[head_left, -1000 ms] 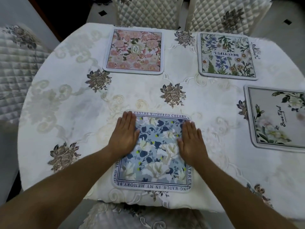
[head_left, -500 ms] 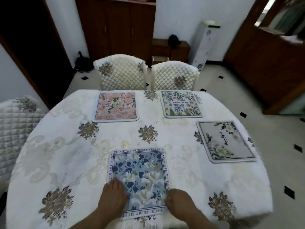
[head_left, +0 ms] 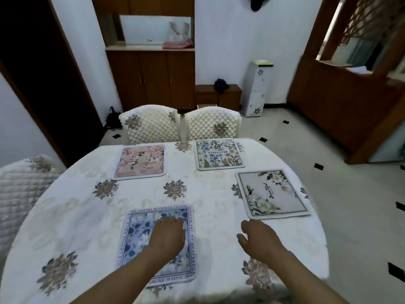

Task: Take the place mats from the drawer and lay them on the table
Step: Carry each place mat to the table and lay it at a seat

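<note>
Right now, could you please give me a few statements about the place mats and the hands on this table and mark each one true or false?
1. Four place mats lie on the table. True.
2. The left hand rests on the blue floral mat. True.
3. The right hand presses on the pink floral mat. False: it is over bare tablecloth, right of the blue mat; the pink mat lies at the far side, untouched.
4. The right hand holds a mat. False: it is empty, fingers loosely curled.
5. Two quilted chairs stand at the table's far side. True.
</note>
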The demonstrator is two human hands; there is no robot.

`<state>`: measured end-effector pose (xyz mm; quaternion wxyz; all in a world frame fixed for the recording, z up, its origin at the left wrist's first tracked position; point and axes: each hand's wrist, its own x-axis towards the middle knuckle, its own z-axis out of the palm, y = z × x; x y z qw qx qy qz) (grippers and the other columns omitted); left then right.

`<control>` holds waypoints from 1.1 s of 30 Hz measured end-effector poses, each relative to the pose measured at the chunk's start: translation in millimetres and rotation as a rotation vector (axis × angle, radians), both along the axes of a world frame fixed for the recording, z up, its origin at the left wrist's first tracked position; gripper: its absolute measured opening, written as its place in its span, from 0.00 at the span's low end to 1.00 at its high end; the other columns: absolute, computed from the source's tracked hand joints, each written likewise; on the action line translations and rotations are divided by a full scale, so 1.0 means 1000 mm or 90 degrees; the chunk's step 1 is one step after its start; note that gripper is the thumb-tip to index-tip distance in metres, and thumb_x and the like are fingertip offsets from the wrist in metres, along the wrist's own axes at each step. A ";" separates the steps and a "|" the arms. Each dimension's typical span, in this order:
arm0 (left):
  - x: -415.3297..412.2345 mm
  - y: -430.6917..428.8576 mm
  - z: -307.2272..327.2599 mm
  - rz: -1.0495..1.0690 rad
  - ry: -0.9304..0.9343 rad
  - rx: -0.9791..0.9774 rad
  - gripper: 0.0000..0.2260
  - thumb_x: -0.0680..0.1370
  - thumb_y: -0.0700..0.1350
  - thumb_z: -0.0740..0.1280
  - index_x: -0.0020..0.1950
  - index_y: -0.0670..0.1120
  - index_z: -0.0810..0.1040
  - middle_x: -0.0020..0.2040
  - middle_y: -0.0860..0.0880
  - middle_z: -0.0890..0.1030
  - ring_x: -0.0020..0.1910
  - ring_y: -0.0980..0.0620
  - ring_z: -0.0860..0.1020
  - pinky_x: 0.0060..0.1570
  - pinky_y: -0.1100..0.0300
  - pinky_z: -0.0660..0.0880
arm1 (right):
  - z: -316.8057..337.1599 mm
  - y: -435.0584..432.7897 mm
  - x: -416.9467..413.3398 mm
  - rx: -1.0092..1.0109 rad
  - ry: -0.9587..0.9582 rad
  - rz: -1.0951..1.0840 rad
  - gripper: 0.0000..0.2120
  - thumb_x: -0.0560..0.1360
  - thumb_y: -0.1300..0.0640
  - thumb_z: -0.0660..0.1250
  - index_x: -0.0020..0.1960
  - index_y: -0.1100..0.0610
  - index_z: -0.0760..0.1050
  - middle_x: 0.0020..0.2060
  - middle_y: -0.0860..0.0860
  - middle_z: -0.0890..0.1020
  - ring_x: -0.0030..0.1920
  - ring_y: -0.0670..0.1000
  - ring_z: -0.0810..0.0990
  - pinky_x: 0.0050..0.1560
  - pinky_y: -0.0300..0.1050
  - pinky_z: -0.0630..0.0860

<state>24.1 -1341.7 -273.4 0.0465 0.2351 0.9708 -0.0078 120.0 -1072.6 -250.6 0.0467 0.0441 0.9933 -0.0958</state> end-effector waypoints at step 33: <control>0.027 0.426 0.031 -0.067 0.068 0.077 0.11 0.79 0.51 0.62 0.54 0.45 0.75 0.50 0.45 0.79 0.52 0.42 0.76 0.48 0.51 0.70 | 0.022 0.430 0.062 -0.028 -0.025 -0.120 0.09 0.77 0.47 0.58 0.46 0.52 0.68 0.45 0.52 0.76 0.46 0.54 0.77 0.40 0.44 0.69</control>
